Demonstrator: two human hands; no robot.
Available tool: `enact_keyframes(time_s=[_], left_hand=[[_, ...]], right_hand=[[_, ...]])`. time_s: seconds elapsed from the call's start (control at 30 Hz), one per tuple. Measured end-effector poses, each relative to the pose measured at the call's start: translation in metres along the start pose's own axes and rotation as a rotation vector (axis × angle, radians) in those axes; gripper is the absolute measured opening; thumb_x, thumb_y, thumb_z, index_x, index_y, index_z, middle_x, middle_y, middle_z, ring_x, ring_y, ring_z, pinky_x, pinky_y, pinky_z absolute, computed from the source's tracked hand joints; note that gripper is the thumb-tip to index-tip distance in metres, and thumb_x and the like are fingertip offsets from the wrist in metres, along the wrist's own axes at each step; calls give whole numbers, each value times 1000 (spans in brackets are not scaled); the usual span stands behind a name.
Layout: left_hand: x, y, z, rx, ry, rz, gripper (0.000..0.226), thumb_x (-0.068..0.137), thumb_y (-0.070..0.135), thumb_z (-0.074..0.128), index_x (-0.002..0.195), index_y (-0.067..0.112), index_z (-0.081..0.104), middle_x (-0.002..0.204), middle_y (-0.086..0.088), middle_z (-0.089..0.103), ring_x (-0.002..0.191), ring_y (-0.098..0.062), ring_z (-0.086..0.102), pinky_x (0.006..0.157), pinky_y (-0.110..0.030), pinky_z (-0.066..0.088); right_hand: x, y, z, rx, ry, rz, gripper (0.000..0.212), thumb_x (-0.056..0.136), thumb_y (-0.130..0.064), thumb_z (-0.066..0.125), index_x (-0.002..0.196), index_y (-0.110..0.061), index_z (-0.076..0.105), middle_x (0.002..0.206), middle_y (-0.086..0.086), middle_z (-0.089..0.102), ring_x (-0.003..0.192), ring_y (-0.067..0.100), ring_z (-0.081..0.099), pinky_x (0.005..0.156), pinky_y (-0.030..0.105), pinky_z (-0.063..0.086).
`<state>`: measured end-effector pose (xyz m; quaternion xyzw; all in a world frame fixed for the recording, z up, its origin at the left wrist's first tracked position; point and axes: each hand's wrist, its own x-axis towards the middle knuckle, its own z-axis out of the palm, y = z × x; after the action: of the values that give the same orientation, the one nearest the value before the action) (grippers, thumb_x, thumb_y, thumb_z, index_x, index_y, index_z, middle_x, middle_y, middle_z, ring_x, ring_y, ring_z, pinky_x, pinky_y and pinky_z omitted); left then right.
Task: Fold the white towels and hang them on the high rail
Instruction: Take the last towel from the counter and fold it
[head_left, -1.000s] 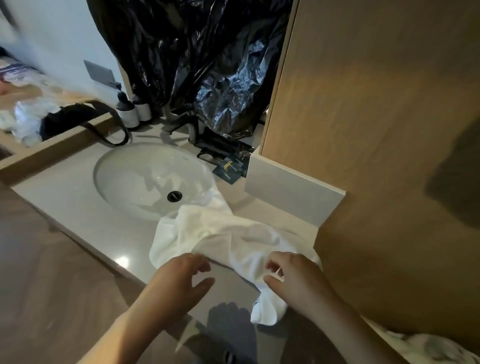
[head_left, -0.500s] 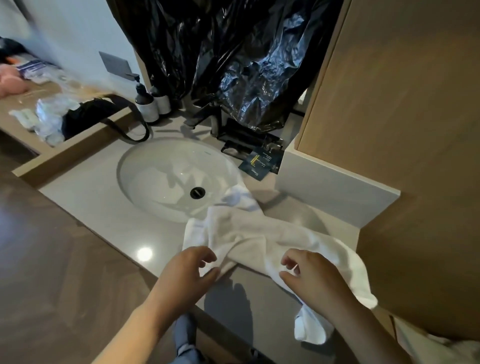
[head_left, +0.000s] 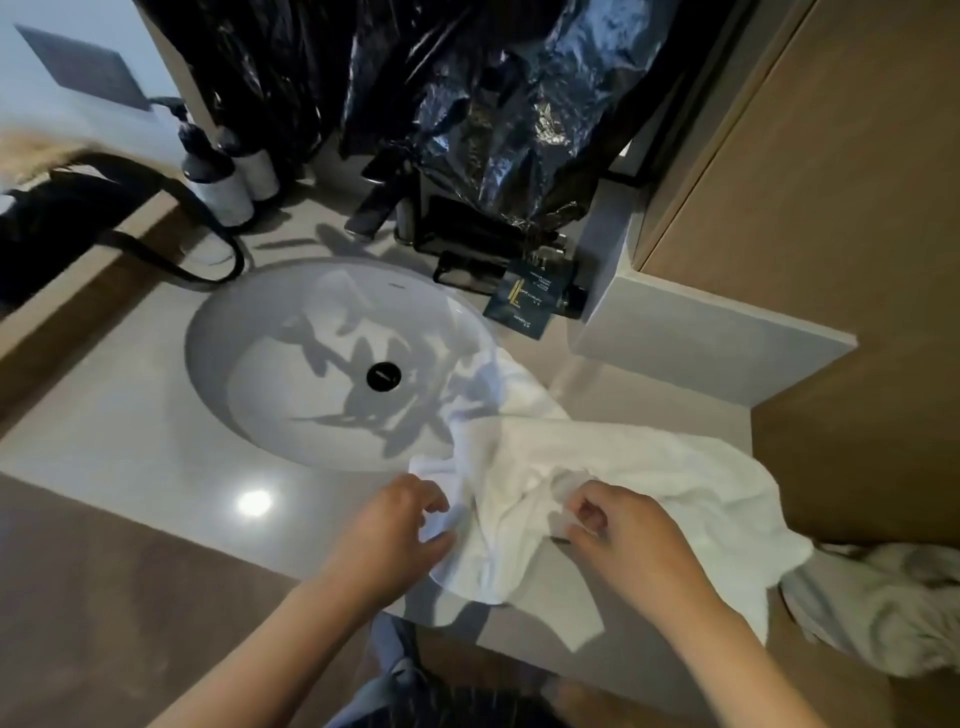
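White terry is bunching between the thumb and curled fingers of the left hand, which is pinching the towel at its near left corner. The right hand is gripping too, its fingers curling in tight round a raised fold near the towel's middle, close beside the left hand. Both forearms are reaching in from the bottom edge.

The towel is lying crumpled on the counter, spreading from the hands away to the right. Its far corner is drooping over the rim of the sink, and its near edge is hanging off the counter's front. Its right end is lying by the wood panel. A second towel is sitting in a heap lower down at the right, just beside the first; whether the two are touching, I cannot tell.

A black drain is showing in the sink's middle. Behind the sink a dark tap is standing, with two bottles to its left and a dark card lying to its right. A black plastic bag is hanging above them, and a black strap is curling across the counter at the left.
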<state>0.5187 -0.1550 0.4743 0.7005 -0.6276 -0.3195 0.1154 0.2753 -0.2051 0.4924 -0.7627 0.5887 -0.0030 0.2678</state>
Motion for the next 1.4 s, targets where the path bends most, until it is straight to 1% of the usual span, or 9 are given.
enact_keyframes(time_s=[0.23,0.37,0.47,0.67,0.87,1.07,1.2,1.3,1.4], left_hand=[[7,-4,9,-24,95,-32,37,86,39,68,118,22,62,121,3,48,99,-14,55,83,-19,41],[4,-7,7,-33,114,-59,34,85,37,71,114,21,66,121,4,52,93,-11,59,81,-16,43],[1,-9,11,-54,112,-78,37,84,36,71,117,21,64,119,4,53,89,-8,58,77,-13,41],[8,-11,20,-312,163,-242,60,85,37,71,135,16,46,117,-3,57,94,-19,62,86,-40,54],[26,-14,22,-177,113,-207,47,85,38,70,125,19,54,87,3,58,71,-6,54,59,-17,41],[27,-17,25,-137,126,-203,21,88,31,66,80,13,59,79,-1,54,65,-12,48,55,-19,33],[20,-15,21,-331,199,-207,23,91,28,64,78,9,63,70,-11,61,62,-18,52,57,-29,42],[16,-11,14,-385,263,-179,29,90,31,65,72,8,61,61,-4,54,53,-7,44,51,-18,35],[11,-2,5,-396,295,-143,20,89,29,65,76,15,62,60,-1,56,53,-8,48,51,-20,39]], right_hand=[[-7,4,6,49,8,24,13,91,-35,61,88,-23,57,83,-8,60,76,9,57,69,26,48],[-6,8,4,82,15,5,14,92,-39,61,94,-25,61,88,-11,63,81,7,59,74,28,52],[-4,5,7,94,6,-50,11,92,-40,61,98,-30,60,89,-16,59,81,2,57,71,19,49],[1,-1,18,166,-36,-110,17,93,-36,63,109,-31,60,100,-20,53,85,-12,51,74,9,43],[7,-2,19,195,-45,-128,22,93,-36,63,114,-30,59,110,-15,54,99,-1,55,85,18,48],[4,-6,20,282,-76,-236,21,91,-35,63,112,-35,60,108,-25,53,98,1,56,84,23,50],[3,-9,30,278,-116,-269,30,85,-39,67,114,-39,60,95,-24,52,91,1,56,78,18,49],[5,-7,37,227,-138,-280,39,83,-46,68,121,-39,59,112,-28,53,100,-5,54,86,13,44],[8,-2,38,217,-148,-269,41,85,-45,68,124,-33,61,123,-22,53,106,-4,53,95,17,44]])
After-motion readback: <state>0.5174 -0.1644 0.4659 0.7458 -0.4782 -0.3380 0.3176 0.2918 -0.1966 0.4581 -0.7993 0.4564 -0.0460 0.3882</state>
